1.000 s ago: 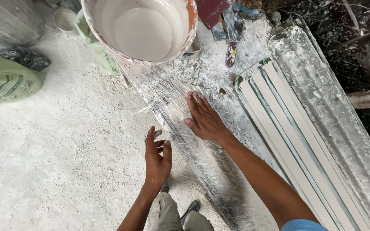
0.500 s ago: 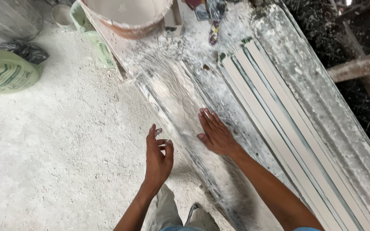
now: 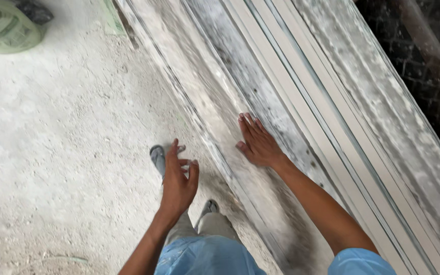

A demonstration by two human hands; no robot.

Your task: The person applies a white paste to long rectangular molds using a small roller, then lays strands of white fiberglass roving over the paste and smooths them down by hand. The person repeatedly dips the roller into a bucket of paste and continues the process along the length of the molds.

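Dusty concrete floor (image 3: 52,153); right hand (image 3: 258,142) flat, open, on plaster-coated moulding strip (image 3: 240,102); left hand (image 3: 178,181) loose, empty. Advise even palm pressure.

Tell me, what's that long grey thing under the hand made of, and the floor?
The long mould under the right hand looks like plaster-crusted metal or fibreglass: smooth, streaky grey-white, though blur leaves it open. The floor looks like rough concrete dusted with white powder, grainy and matte.
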